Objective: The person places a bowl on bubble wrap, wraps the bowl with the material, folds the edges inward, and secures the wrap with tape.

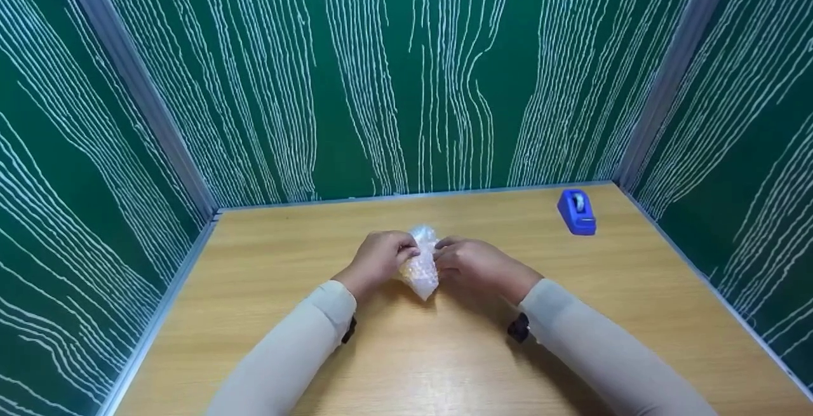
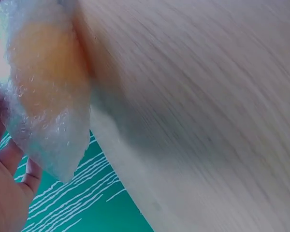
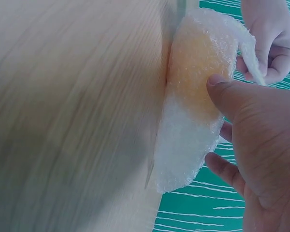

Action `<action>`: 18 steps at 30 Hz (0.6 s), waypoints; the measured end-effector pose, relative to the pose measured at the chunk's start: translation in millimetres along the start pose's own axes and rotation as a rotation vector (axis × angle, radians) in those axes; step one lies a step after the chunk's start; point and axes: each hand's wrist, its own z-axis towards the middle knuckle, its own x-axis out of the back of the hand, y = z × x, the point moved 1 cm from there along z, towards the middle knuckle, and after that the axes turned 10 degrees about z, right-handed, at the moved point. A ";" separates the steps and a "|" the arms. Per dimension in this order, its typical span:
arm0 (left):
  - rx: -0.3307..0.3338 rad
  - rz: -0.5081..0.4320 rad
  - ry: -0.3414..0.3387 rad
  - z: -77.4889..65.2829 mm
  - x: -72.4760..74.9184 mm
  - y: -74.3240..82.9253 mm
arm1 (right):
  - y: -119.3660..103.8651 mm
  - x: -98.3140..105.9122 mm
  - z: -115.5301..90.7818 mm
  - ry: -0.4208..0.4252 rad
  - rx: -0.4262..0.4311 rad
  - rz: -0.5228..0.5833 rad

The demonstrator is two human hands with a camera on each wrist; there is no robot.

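Observation:
A bundle of clear bubble wrap lies on the table between both hands, its pointed end toward the person. Something orange shows blurred through the layers; its kind is hidden by the wrap. My left hand is at the bundle's left side and, in the right wrist view, pinches a loose flap of the wrap between thumb and fingers. From the right, my right hand grips the bundle, thumb on its upper face and fingers at its far side.
A blue tape dispenser stands at the back right of the wooden table. Green panels with white wavy lines rise along the back and both sides, joined by grey posts.

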 end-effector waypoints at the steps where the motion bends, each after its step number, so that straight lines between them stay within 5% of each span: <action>1: 0.002 0.002 0.006 1.0 -1.0 -0.1 | 0.0 0.1 0.4 0.005 0.005 0.000; 9: 0.054 0.027 0.028 8.2 -13.3 -0.9 | 1.2 -4.2 0.6 0.044 0.077 -0.017; 18: 0.095 -0.010 -0.032 10.0 -20.3 -2.2 | -3.2 -3.3 -2.4 0.066 0.022 0.000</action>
